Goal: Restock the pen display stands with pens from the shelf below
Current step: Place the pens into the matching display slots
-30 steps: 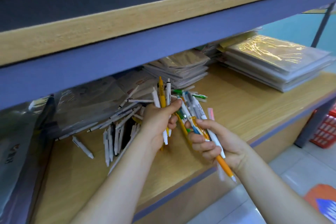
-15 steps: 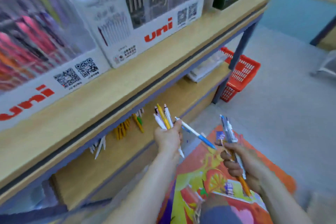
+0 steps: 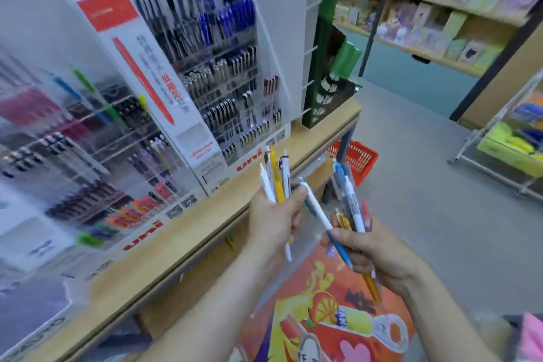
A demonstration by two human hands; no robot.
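My left hand (image 3: 274,222) grips a bundle of white and yellow pens (image 3: 276,176) that stick up above the fist. A second bunch of pens (image 3: 348,200), white, blue and orange, is held in my right hand (image 3: 367,247). One white and blue pen (image 3: 318,216) slants between the two hands; its lower end lies under my right thumb. Both hands hover in front of the shelf edge, below and to the right of the clear pen display stands (image 3: 211,73) filled with black and blue pens. A few pens (image 3: 230,241) show on the lower shelf, mostly hidden.
The wooden shelf top (image 3: 188,238) carries the stands, with more coloured pens in the left stand (image 3: 97,200). A red basket (image 3: 357,160) sits on the floor past the shelf end. A colourful printed bag (image 3: 332,317) lies below my hands. Shelves of goods (image 3: 440,17) stand across the aisle.
The view has lifted from the lower shelf to the display stands. Both hands have come up and away from the pen pile, each still holding its bunch of pens.
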